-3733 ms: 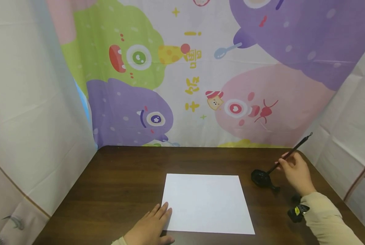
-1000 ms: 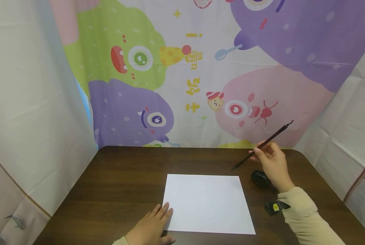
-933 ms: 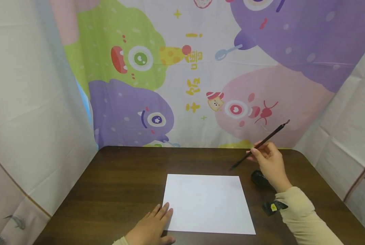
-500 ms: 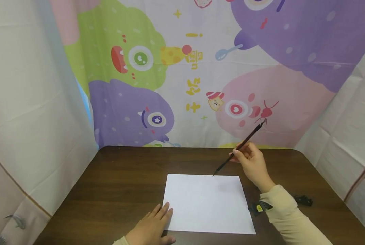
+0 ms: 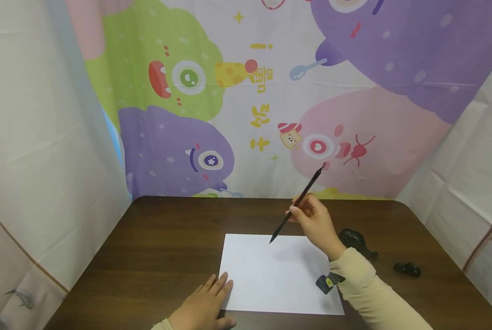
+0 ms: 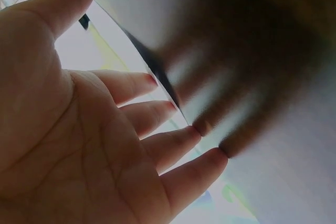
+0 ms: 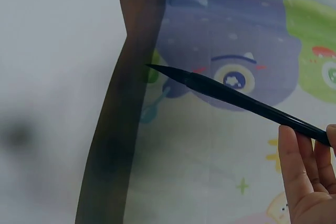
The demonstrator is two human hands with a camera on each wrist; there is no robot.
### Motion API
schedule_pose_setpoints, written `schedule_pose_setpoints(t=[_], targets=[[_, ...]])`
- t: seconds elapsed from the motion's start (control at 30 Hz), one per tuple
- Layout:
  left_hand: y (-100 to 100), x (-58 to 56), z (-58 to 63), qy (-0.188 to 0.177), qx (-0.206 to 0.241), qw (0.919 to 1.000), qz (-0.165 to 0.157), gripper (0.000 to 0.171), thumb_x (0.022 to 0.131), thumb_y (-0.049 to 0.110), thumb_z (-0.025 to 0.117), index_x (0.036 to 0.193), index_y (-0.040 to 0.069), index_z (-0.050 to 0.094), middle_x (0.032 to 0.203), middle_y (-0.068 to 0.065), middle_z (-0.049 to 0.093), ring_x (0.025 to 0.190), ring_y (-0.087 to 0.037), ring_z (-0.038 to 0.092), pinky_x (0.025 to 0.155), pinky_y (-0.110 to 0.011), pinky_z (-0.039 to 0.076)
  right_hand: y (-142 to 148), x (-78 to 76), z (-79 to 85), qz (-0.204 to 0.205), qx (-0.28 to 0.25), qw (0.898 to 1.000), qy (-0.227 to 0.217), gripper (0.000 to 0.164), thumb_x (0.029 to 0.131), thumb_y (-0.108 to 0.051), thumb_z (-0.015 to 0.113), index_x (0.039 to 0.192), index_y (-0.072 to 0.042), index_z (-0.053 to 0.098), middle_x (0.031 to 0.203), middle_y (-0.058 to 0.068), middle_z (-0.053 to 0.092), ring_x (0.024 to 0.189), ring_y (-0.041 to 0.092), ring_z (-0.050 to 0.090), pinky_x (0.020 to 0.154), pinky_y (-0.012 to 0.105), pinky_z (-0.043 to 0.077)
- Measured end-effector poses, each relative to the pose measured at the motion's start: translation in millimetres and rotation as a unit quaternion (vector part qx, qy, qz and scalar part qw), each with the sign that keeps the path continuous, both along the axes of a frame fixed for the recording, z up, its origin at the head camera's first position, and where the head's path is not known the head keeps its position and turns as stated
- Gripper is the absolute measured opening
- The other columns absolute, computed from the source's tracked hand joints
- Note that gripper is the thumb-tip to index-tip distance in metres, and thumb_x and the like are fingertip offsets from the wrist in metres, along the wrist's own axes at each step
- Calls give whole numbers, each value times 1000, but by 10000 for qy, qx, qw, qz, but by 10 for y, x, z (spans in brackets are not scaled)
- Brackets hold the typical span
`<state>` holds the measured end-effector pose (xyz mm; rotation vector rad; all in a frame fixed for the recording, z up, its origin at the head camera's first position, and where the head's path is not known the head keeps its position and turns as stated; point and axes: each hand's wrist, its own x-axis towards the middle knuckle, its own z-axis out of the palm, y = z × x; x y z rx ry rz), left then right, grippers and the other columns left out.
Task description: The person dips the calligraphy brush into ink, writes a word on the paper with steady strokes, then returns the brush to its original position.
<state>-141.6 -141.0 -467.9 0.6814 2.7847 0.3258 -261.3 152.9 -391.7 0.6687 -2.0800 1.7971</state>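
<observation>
A sheet of white paper [image 5: 270, 279] lies on the dark wooden table. My left hand [image 5: 202, 302] rests at its lower left edge, fingers straight, the fingertips on the paper. In the left wrist view the left hand [image 6: 105, 135] shows its palm, fingertips meeting the glossy surface. My right hand [image 5: 316, 222] pinches a dark writing brush [image 5: 299, 199] slantwise over the paper's far part. The black pointed tip [image 7: 167, 73] stands clear of the paper in the right wrist view, where fingers [image 7: 296, 171] grip the shaft.
Behind the right wrist sits a black ink dish [image 5: 355, 240], partly hidden by the sleeve. Farther right lies a small black object [image 5: 407, 269] of unclear kind. A cartoon-printed curtain [image 5: 262, 101] hangs at the table's far edge, with pale cloth [image 5: 27, 114] at the sides.
My right hand has lifted the brush from the ink dish and carried it left over the far part of the paper. The left hand has stayed in place.
</observation>
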Motion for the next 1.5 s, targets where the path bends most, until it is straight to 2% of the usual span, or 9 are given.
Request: schedule_pose_setpoints(t=[0.23,0.33,0.43,0.63,0.87,1.07,1.27,1.4,1.5], targets=[[5,-1,-5,-74,-37,10000,34,88,83,58,67,149,7,40,159,-17,32,143,-45,32,107,-64,36,-171,-6,-13,45,242,9996,108,13,92,1,63,100,8,55,96,19,62,82,12,69,74,41,60],[6,-1,-9,-120,-49,9999,69,88,83,59,67,149,7,40,159,-16,32,143,-45,32,107,-64,35,-235,-10,2,45,325,9994,87,13,92,0,64,101,6,58,93,25,63,82,17,69,74,37,61],[4,-1,-10,-87,-50,9999,59,88,83,59,67,149,7,40,159,-16,32,143,-45,32,107,-64,36,-296,-9,21,96,353,9993,23,14,92,-1,64,104,5,60,91,25,64,84,23,70,74,34,61],[2,-3,-8,-33,-25,10000,5,87,83,57,68,149,6,40,159,-17,32,143,-46,33,106,-65,37,-403,-29,11,203,440,9987,-144,16,93,-4,64,106,3,60,90,24,64,85,27,69,76,43,60],[8,-2,-5,-114,-63,9999,37,87,83,58,67,148,7,41,159,-17,32,143,-45,32,106,-65,36,-510,-83,-41,288,469,9983,-211,14,93,-4,64,105,2,59,91,23,65,86,31,69,76,36,60],[3,-1,9,-56,-38,10000,16,87,83,56,68,148,6,41,158,-17,32,143,-46,32,106,-65,36,-613,-123,-54,363,494,9979,-209,15,93,-3,64,106,3,58,91,24,64,88,38,69,78,44,60],[8,1,14,65,-61,10000,-34,86,83,56,68,148,5,42,158,-18,33,142,-46,34,105,-65,38,-708,-142,-69,259,607,9976,-226,15,92,-2,64,106,2,59,92,22,65,88,35,69,78,43,60],[12,-3,13,62,-91,9999,-31,86,83,56,68,148,6,42,158,-18,34,142,-46,34,104,-65,38,-774,-144,-107,233,634,9975,-195,15,92,0,63,106,3,59,94,24,65,90,37,69,78,46,59],[13,0,6,46,-82,10000,-30,86,83,56,68,148,5,42,157,-18,34,141,-47,34,104,-66,38,-825,-120,-120,208,711,9972,-116,14,92,4,62,105,6,58,93,27,65,90,40,68,76,43,59]])
